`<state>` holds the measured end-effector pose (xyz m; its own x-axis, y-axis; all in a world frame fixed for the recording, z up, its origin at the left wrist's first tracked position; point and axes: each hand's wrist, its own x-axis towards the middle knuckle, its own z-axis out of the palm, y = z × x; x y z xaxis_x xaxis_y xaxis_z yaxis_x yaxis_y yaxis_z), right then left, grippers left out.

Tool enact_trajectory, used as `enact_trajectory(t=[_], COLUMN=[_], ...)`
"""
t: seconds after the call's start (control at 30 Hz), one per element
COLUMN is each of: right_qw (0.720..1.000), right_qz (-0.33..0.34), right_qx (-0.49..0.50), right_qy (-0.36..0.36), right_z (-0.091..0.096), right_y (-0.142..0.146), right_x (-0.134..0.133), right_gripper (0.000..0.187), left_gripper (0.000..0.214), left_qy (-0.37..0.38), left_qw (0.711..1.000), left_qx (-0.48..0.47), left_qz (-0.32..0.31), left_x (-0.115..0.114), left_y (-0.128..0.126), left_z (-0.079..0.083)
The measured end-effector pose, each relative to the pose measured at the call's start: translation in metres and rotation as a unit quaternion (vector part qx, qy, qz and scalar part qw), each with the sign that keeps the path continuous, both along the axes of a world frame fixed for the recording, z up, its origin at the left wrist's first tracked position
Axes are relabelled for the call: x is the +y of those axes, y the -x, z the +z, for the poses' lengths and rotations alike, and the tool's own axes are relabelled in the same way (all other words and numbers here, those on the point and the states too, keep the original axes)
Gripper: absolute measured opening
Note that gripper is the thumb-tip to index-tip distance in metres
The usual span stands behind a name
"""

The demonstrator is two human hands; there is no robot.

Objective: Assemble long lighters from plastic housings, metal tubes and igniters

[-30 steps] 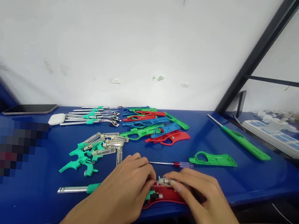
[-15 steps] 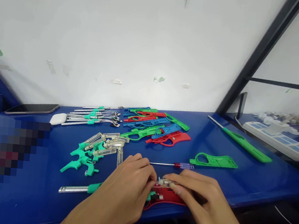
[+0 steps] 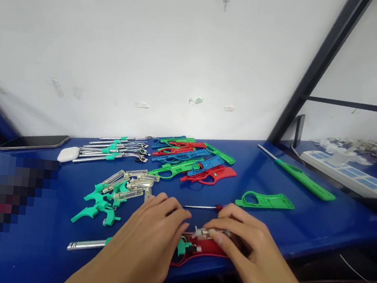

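left hand point(image 3: 152, 240) curls its fingers on the shell point(image 3: 213, 250), right hand point(image 3: 248, 249) pinches a tube point(image 3: 201, 233) onto it, seemingly mid-fitting; seating needs careful alignment.

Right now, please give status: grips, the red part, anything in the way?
Left grip steadies red shell at table edge. Right grip pinches clear insert over it. Screwdriver lies just behind the knuckles.

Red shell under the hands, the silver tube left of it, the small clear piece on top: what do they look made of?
Red shell: moulded plastic by the look, even saturated colour, thin rim, mild gloss. Silver tube: probably metal, bright with a highlight streak; plated plastic not ruled out. Clear piece in the grip of the right hand: likely transparent plastic, too small to be sure.
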<state>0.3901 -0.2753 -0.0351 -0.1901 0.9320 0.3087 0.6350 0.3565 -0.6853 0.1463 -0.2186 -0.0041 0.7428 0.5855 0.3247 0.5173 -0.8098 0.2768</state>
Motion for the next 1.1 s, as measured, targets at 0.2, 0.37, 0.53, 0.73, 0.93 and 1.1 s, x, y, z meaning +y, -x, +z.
enact_trajectory(t=[0.2,0.37,0.53,0.73,0.93,1.1], right_qw=[1.000,1.000,1.000,1.000,1.000,1.000], right_qz=[-0.002,-0.005,0.001,0.004,0.006,0.009], right_qx=[0.000,0.010,0.017,0.016,0.007,-0.003], right_qy=[0.016,0.018,0.012,0.011,0.009,0.001], right_z=[-0.001,-0.002,0.000,0.000,0.000,0.000], right_y=[0.000,-0.001,-0.001,0.000,0.001,0.000], right_x=[-0.003,-0.003,-0.001,-0.002,-0.002,-0.002], right_gripper=[0.029,0.022,0.020,0.024,0.026,0.027], left_gripper=[0.031,0.029,0.027,0.030,0.031,0.034], left_qy=[-0.104,-0.099,-0.077,-0.077,-0.075,-0.050], left_qw=[0.992,0.993,0.994,0.993,0.991,0.991], left_qx=[-0.060,-0.068,-0.074,-0.086,-0.104,-0.107], left_qz=[0.030,0.019,0.025,0.030,0.040,0.059], left_x=[-0.020,-0.024,-0.024,-0.024,-0.025,-0.023], left_y=[0.024,0.025,0.023,0.024,0.025,0.027], left_z=[-0.024,-0.042,-0.041,-0.042,-0.044,-0.044])
